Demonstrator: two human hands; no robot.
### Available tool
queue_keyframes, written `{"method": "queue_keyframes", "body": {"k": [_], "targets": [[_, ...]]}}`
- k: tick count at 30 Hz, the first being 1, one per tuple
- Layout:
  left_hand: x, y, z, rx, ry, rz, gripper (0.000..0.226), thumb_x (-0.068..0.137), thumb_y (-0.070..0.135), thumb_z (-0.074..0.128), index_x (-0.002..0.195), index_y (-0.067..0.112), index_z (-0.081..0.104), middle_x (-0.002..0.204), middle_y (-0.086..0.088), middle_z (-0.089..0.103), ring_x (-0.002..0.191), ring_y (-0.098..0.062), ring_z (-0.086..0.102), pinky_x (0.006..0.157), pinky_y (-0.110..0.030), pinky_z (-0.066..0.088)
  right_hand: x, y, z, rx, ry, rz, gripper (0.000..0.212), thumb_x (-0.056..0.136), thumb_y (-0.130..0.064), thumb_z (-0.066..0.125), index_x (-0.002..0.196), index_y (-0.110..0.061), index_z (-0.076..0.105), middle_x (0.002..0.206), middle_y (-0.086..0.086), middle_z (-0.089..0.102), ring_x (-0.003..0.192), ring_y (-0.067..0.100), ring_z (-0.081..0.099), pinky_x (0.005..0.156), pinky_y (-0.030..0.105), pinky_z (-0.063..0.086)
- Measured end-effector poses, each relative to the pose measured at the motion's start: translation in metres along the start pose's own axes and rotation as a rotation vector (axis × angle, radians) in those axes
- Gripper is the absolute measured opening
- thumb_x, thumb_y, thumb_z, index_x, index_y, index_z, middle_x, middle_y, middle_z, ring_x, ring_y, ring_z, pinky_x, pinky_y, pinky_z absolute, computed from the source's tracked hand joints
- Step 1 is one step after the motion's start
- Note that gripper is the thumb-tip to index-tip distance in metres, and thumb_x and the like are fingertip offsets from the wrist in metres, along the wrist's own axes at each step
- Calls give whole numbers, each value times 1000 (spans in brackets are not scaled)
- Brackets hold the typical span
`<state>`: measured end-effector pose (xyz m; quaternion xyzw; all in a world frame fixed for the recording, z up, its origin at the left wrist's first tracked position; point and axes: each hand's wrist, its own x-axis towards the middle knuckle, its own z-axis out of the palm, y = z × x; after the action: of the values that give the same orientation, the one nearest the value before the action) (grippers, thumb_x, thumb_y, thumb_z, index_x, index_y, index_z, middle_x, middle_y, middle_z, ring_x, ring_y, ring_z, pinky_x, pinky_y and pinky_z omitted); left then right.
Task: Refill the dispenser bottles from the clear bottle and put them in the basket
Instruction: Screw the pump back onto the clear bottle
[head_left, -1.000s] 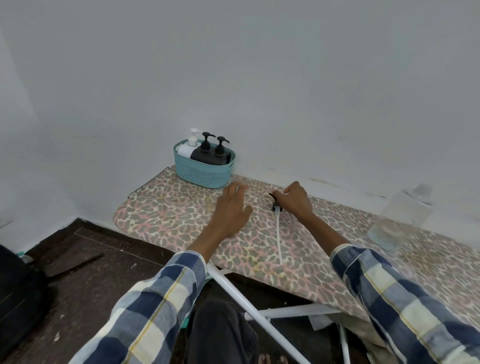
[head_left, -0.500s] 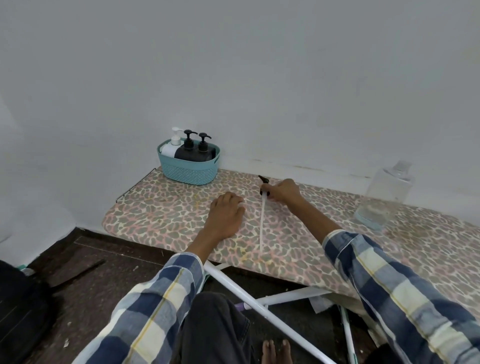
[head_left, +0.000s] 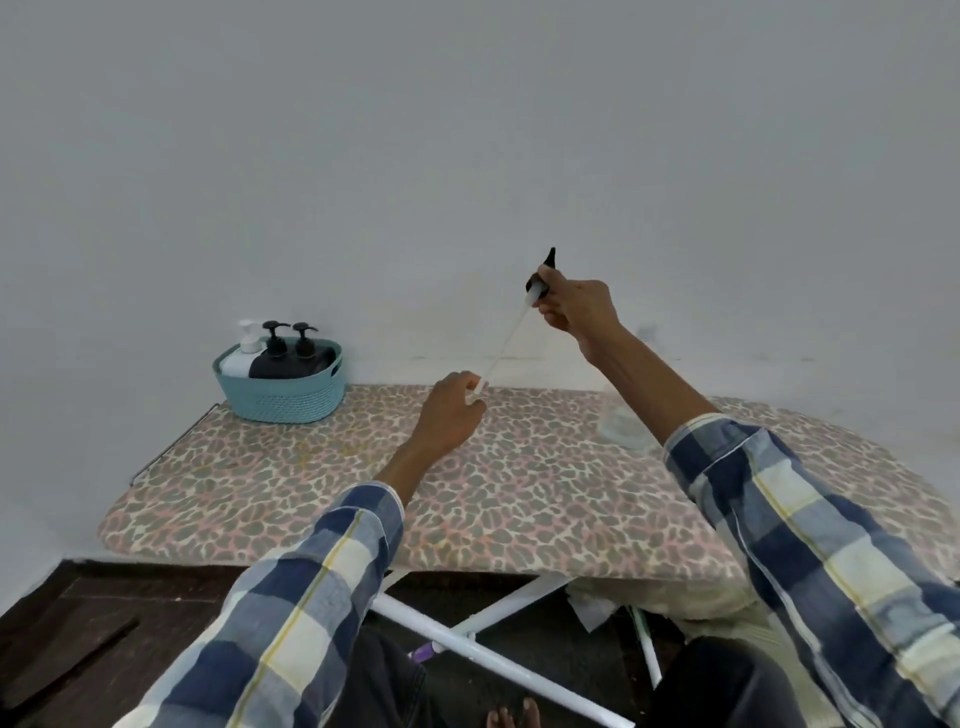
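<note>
an ironing board (head_left: 519, 493) with a leopard-print cover in grey, pink and cream stands against a plain pale wall (head_left: 467, 156). its white metal legs (head_left: 467, 644) cross beneath it over a dark floor (head_left: 78, 623), and a scrap of white paper lies on the floor near the legs. the person's plaid sleeves, blue, white and yellow, reach in from below.

at the far left end of the board sits a teal basket (head_left: 283, 395) with a perforated wall and a side handle. inside it stand three dispenser bottles close together: a white bottle (head_left: 240, 358) with a white pump on the left, and two black bottles (head_left: 291, 361) with black pumps beside it.

the clear bottle (head_left: 621, 423) stands on the board to the right, mostly hidden behind the right forearm; only its lower part shows, blurred.

the right hand (head_left: 576, 309) is raised above the board, its fingers curled round the black pump head (head_left: 540, 283) of a loose dispenser pump. the pump's thin white dip tube (head_left: 506, 345) slants down and to the left from there. the left hand (head_left: 452, 415) hovers just above the board with fingers curled, pinching the lower end of the tube between thumb and fingertips.
</note>
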<state>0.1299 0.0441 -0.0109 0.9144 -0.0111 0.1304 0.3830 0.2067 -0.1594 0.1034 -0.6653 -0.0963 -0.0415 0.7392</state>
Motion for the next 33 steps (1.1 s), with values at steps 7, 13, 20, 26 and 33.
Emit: {"method": "queue_keyframes", "body": {"k": [7,13,20,26,33], "targets": [[28,99,47,-59,-147,76,86,85,24,92,155,9,46,147,-11,57,134,-23,54,102,-28,43,-13,-40,-96,201,156,-11,33,98,-32,75,78,-6,80,75,7,70,68,14,62,73,23,56],[36,144,114,-84,-137,-9,148,51,78,92,166,15,23,165,-9,41,150,-29,44,118,-54,45,-14,-26,-183,438,359,94,39,97,-28,79,115,6,72,98,16,76,79,17,73,62,20,60],[39,182,167,-87,51,-85,144,66,74,91,167,15,7,167,-12,40,148,-36,49,113,-56,49,-26,-8,-240,567,392,136,24,99,-25,76,97,-1,73,104,15,79,90,18,77,61,20,59],[43,183,171,-13,109,-79,90,78,48,89,142,11,39,140,-8,62,123,-36,66,95,-44,52,-34,9,-246,654,364,168,28,100,-27,74,109,0,71,112,17,77,78,13,77,60,19,59],[39,135,91,201,171,82,92,70,50,87,143,18,41,135,-6,59,113,-33,66,94,-50,56,-33,28,-211,711,342,170,23,100,-25,73,107,-3,72,116,16,76,79,10,77,62,19,58]]}}
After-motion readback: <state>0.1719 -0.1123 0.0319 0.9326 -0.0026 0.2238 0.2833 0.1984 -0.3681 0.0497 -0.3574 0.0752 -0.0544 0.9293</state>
